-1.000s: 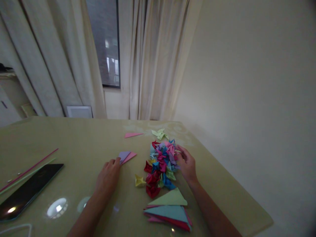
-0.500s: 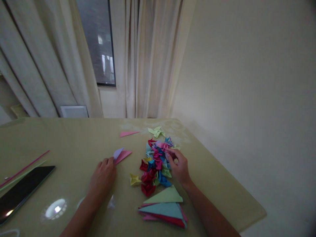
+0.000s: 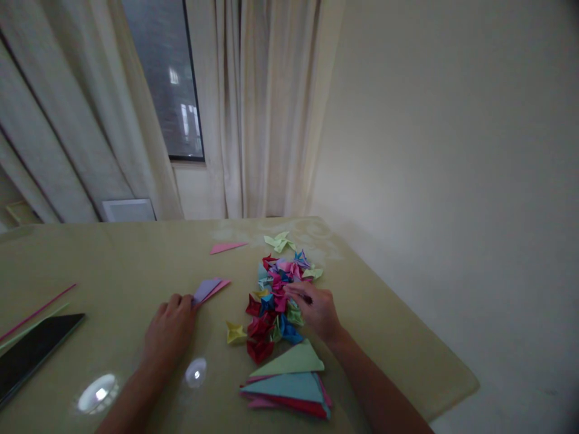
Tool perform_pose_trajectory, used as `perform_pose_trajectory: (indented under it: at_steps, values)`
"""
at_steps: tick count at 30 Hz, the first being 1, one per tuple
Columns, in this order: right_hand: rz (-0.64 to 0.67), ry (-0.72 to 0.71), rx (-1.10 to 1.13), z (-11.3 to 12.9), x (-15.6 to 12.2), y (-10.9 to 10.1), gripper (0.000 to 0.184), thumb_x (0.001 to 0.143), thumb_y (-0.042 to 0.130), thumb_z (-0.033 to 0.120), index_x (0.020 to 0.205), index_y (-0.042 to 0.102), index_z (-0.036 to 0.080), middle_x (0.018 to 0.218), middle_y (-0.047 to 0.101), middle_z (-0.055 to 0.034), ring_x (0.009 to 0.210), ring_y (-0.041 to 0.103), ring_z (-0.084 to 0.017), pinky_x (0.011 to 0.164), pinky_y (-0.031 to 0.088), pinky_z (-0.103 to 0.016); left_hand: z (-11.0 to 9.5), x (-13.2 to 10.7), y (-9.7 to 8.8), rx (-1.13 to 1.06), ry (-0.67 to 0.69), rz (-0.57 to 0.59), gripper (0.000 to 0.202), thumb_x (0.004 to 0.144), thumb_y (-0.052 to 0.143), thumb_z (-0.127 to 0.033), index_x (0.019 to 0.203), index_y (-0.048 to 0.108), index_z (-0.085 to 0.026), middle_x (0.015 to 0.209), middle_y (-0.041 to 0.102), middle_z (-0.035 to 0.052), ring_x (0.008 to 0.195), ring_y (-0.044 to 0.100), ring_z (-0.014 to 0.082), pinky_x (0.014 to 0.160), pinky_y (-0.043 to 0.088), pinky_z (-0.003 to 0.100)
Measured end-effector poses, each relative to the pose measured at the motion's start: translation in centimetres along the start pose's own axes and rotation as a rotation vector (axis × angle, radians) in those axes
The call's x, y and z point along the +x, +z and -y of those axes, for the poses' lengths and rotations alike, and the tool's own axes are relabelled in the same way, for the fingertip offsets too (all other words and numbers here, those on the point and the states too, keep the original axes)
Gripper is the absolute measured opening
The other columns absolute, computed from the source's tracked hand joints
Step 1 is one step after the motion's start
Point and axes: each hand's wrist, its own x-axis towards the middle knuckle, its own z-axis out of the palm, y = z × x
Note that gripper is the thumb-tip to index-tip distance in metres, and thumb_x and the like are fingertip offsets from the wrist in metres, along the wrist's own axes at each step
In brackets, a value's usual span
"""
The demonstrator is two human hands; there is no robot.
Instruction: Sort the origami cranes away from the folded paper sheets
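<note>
1. Lying heaped on the right part of the table (image 3: 126, 259), as crowded folded paper pieces (image 3: 260, 327): crimson, magenta, pink, blue, lilac, yellow and pale green, with sharp points and hollow middles.
2. Reaching over the heap's right side with the right hand (image 3: 316, 308), thumb and fingertips drawn together; cannot tell whether on a piece or just above.
3. Touching the near end of a lilac folded paper (image 3: 207, 289) with the bent fingers of the left hand (image 3: 169, 331), well apart from the right; cannot tell whether pinching or only pressing.
4. Peeking from beneath the lilac, as a narrow pink folded paper (image 3: 222, 286).
5. Sitting just left of the heap, as a cupped yellow piece (image 3: 236, 333); just beyond it, as a pinwheel-like pale green piece (image 3: 280, 242).
6. Fanning out nearest, as long flat triangles (image 3: 287, 387) in pale green, light blue, red and pink.
7. Resting far left, as a dark flat device (image 3: 36, 355) beside two thin sticks (image 3: 38, 311).
</note>
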Motion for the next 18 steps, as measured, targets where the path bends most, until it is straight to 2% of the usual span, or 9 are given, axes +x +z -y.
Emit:
perform_pose_trajectory:
  at_steps: [2,5,7,9,13,18]
  values:
    - [-0.061,0.006,-0.037,0.2,0.0,-0.4,0.023,0.1,0.069,0.042,0.105,0.082,0.023,0.093,0.084,-0.0049,0.077,0.08,-0.02,0.071,0.062,-0.026,-0.1,-0.1,0.0,0.015,0.004,0.004,0.047,0.111,0.026,-0.027,0.121,0.069,-0.01,0.121,0.067,0.0191,0.109,0.064,0.0322,0.093,0.05,0.041]
    - [-0.138,0.005,-0.086,0.6,-0.2,-0.9,0.042,0.11,0.049,0.044,0.1,0.082,0.02,0.077,0.079,-0.0036,0.057,0.068,-0.014,0.059,0.053,-0.023,-0.2,-0.1,0.0,0.045,0.005,0.008,0.046,0.11,0.028,-0.025,0.119,0.07,-0.011,0.12,0.067,0.0184,0.107,0.064,0.0313,0.09,0.05,0.04]
    - [-0.153,-0.003,-0.104,0.7,-0.3,-1.0,0.051,0.113,0.039,0.043,0.1,0.082,0.019,0.074,0.075,-0.003,0.054,0.062,-0.013,0.057,0.048,-0.023,-0.2,-0.2,0.1,0.059,0.011,0.002,0.045,0.11,0.028,-0.026,0.118,0.071,-0.012,0.119,0.067,0.0184,0.107,0.064,0.0313,0.088,0.051,0.041]
    - [-0.128,-0.014,-0.108,0.6,-0.3,-1.0,0.053,0.113,0.037,0.043,0.102,0.082,0.019,0.075,0.074,-0.0029,0.056,0.061,-0.013,0.058,0.046,-0.023,-0.2,-0.3,0.0,0.065,0.026,-0.008,0.044,0.11,0.029,-0.023,0.118,0.071,-0.012,0.119,0.067,0.0186,0.107,0.064,0.0313,0.088,0.051,0.042]
    - [-0.084,-0.014,-0.115,0.2,-0.4,-0.4,0.052,0.113,0.038,0.044,0.102,0.082,0.018,0.072,0.072,-0.0021,0.054,0.059,-0.012,0.058,0.043,-0.023,-0.3,-0.4,-0.4,0.086,0.027,0.001,0.043,0.104,0.03,-0.008,0.119,0.069,-0.011,0.119,0.067,0.0183,0.107,0.065,0.0312,0.088,0.051,0.041]
    - [-0.064,-0.012,-0.126,-0.6,-0.8,0.2,0.052,0.113,0.039,0.045,0.1,0.082,0.017,0.065,0.067,-0.0001,0.049,0.054,-0.011,0.054,0.038,-0.023,-0.6,-0.5,-0.8,0.063,-0.002,0.003,0.042,0.104,0.029,-0.008,0.12,0.068,-0.012,0.119,0.067,0.0163,0.109,0.066,0.0303,0.087,0.051,0.038]
